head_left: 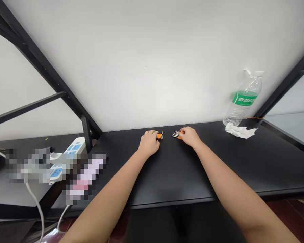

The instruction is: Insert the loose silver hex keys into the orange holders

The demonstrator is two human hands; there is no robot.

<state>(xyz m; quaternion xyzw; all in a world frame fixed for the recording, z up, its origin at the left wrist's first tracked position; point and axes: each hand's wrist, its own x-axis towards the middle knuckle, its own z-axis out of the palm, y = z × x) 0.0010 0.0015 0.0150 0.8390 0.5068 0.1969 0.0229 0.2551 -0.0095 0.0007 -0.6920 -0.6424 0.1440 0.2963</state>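
Near the middle of the black table (167,175), my left hand (149,143) is closed on a small orange piece with bent metal ends (159,136). Its kind is too small to make out for certain. Across a short gap, my right hand (191,136) grips an orange hex key set (180,136), whose several straight metal rods point left toward my other hand. My fingers partly cover both orange things, and the two are apart, low over or on the tabletop.
At the back right stands a clear plastic bottle (245,98) with a green label, and crumpled white tissue (240,131) lies before it. On the left are a white power strip (76,146), a blurred-out phone-like object (87,175) and white cables (35,199). Black metal bars (48,71) flank the table.
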